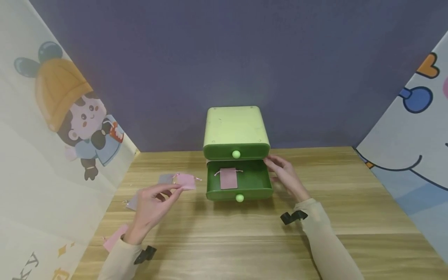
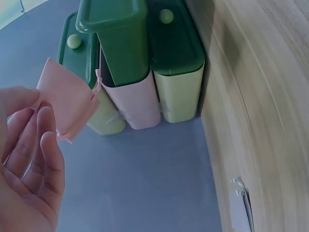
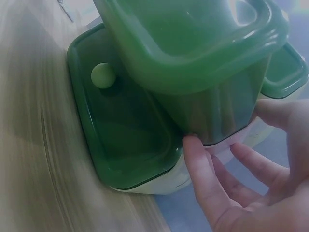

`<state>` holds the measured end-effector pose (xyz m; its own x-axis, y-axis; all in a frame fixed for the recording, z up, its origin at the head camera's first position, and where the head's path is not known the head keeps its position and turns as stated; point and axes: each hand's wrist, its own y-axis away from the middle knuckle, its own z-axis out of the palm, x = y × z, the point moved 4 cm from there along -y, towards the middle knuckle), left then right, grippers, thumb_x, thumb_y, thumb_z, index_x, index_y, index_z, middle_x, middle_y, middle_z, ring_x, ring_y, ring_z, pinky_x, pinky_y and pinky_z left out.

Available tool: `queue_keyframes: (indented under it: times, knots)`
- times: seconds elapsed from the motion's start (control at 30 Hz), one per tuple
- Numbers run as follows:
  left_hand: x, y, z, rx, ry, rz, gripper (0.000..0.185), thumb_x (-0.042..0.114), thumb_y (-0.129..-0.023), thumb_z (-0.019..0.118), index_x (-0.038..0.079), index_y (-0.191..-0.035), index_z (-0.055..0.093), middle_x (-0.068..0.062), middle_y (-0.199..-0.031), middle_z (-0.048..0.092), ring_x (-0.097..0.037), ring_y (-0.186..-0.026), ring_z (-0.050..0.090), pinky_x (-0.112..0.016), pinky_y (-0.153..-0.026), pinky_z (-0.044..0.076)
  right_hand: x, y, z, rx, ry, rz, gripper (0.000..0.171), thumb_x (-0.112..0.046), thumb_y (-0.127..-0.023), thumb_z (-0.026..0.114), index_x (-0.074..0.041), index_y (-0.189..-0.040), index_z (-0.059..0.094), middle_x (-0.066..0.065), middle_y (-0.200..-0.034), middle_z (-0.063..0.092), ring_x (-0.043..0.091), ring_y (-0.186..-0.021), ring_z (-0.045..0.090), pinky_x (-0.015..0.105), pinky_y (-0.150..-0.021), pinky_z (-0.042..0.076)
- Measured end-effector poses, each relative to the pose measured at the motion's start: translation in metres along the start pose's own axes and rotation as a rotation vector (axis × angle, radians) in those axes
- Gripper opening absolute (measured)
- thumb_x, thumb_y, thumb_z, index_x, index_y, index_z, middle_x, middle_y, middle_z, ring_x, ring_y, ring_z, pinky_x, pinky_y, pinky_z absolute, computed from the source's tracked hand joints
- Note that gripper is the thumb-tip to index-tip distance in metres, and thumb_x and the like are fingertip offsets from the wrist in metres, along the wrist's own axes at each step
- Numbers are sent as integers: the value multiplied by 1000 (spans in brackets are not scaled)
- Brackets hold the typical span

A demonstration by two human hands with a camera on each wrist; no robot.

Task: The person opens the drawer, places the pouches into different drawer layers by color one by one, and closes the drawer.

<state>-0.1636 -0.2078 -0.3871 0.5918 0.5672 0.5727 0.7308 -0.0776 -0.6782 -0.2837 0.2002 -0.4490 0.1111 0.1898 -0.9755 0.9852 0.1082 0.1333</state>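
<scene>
Near the worktop's back edge, my right hand touched the open green drawer with straight fingers, my left hand pinched a pink pouch.

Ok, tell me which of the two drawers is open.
The lower drawer, pulled out with a pink pouch inside; the upper drawer sits flush in the cabinet.

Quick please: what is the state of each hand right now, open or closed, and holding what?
Left hand: closed, pinching a pink pouch by its edge.
Right hand: open, fingers touching the right side of the open lower drawer, holding nothing.
</scene>
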Motion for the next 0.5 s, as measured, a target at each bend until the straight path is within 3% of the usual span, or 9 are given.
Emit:
queue_keyframes:
  times: [0.27,0.5]
  knots:
    - [5,-4,13,-49,41,34,21,-2,-80,89,12,-95,86,-2,-83,82,1,-66,65,-15,-54,52,1,1,0,5,3,16,74,-49,-106,63,-10,-164,39,16,-166,44,37,-142,52,40,-102,58]
    - [8,-7,25,-95,85,-33,18,1,-85,87,12,-98,87,-3,-89,83,2,-66,65,-17,-58,54,0,1,0,5,-1,17,74,-49,-106,63,-10,-164,39,16,-166,45,36,-141,52,35,-97,59]
